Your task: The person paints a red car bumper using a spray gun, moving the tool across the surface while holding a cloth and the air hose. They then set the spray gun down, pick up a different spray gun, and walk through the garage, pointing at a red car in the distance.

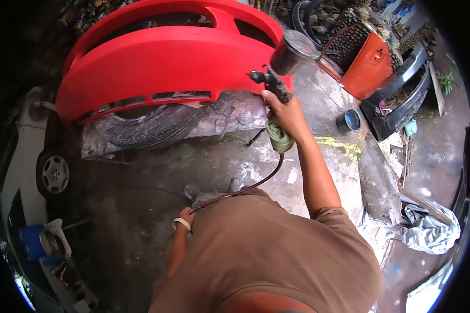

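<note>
My right hand (287,112) is closed around the handle of a spray gun (271,83) with a dark paint cup (292,52) on top. A green cloth (279,136) is wrapped below the grip, where the air hose (261,181) joins. The gun's nozzle points left, close to the right end of a bright red car bumper (162,60). Down by my waist, my left hand (185,218) is closed on the hose, with a pale band at the wrist. The bumper rests over an old tire (151,128) on a paint-stained stand (235,112).
On the left is a white car (23,141), with a blue container (32,241) nearby. To the right are a dark bucket (348,121), an orange panel (368,68), a black bumper (399,91) and crumpled silver sheeting (431,229). Flat boards (378,180) lie on the floor.
</note>
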